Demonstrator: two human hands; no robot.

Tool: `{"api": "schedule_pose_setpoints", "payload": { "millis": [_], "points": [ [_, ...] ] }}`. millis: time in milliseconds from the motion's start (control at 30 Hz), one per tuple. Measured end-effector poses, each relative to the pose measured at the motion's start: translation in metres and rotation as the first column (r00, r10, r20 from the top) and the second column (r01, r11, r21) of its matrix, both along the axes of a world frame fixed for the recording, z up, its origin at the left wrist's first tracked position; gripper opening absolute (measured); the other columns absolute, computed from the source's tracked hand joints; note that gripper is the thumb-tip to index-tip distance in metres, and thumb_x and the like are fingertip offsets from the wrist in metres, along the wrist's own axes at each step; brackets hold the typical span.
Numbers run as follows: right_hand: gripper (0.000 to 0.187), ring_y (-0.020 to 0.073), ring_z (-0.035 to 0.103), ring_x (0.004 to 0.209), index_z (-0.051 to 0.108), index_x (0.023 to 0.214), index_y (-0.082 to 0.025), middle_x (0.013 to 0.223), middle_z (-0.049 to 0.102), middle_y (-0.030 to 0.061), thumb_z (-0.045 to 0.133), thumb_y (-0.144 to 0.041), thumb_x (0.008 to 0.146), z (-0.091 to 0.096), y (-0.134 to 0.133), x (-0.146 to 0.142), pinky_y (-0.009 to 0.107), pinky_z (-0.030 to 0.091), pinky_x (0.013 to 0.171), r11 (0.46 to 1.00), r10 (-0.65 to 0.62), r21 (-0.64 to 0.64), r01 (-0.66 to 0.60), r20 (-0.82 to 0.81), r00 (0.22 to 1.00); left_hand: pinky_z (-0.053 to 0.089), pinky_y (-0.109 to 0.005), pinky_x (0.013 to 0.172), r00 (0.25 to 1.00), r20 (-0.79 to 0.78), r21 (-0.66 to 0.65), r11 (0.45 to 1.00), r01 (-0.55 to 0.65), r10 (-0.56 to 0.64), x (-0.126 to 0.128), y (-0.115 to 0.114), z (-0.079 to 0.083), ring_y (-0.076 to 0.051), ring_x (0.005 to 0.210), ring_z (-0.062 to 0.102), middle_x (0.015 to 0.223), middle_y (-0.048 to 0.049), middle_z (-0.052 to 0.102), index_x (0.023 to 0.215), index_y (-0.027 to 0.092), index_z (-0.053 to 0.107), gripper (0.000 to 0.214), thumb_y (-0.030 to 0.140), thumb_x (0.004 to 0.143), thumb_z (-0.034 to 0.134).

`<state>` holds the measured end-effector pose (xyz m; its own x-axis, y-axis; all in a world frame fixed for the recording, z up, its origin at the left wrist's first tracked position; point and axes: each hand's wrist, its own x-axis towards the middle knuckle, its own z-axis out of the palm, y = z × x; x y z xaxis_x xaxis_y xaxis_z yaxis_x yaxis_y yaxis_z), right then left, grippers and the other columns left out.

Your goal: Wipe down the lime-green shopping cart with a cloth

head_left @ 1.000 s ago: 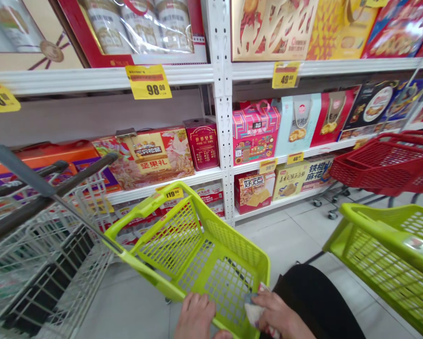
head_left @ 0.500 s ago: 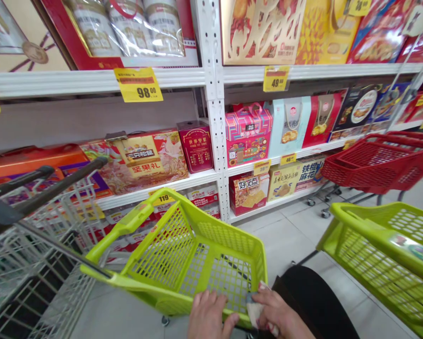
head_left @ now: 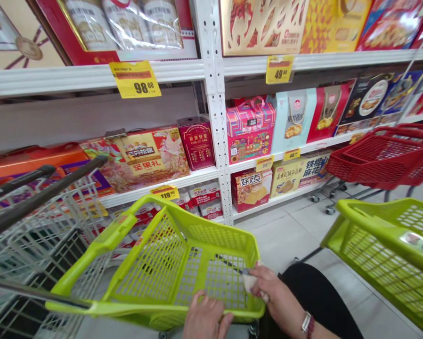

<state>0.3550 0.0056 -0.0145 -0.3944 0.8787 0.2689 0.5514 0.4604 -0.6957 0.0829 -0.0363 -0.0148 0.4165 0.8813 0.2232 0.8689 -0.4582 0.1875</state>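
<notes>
A lime green plastic shopping basket on wheels stands right in front of me with nothing in it. My left hand rests on its near rim, fingers curled over the edge. My right hand presses a small whitish cloth against the basket's near right corner, fingers closed on the cloth. A watch shows on that wrist.
A grey wire trolley with dark handles stands at the left. Another lime green basket is at the right, a red one behind it. White shelves of gift boxes with yellow price tags run across the back. Grey tiled floor.
The green basket has swung round to the left, its near rim now lying across in front of me. My right hand with the cloth has slid up to the basket's right corner.
</notes>
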Motion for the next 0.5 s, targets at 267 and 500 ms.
{"api": "schedule_pose_setpoints", "payload": {
  "millis": [267,500],
  "points": [
    [0.029,0.0281,0.056,0.13,0.072,0.079,-0.022,0.129,0.07,0.0124,0.05,-0.003,0.078,-0.006,0.072,-0.003,0.056,0.035,0.117,0.997,-0.079,0.008,0.079,-0.036,0.996,0.032,-0.042,0.106,0.999,0.043,0.071,0.997,-0.034,0.031,0.001,0.001,-0.007,-0.018,0.081,0.059,0.077,0.0071,0.067,0.082,0.029,0.058,0.01,0.027,0.092,0.056],
    [0.026,0.0259,0.061,0.124,0.072,0.081,-0.024,0.125,0.072,0.0104,0.053,-0.007,0.081,-0.009,0.005,-0.016,0.056,0.026,0.122,0.998,-0.039,-0.054,0.035,-0.071,0.997,0.034,-0.041,0.098,0.995,0.09,0.129,0.99,-0.05,0.039,-0.004,0.007,-0.025,-0.019,0.076,0.056,0.072,0.0076,0.065,0.078,0.029,0.057,0.008,0.028,0.084,0.062]
  ]
}}
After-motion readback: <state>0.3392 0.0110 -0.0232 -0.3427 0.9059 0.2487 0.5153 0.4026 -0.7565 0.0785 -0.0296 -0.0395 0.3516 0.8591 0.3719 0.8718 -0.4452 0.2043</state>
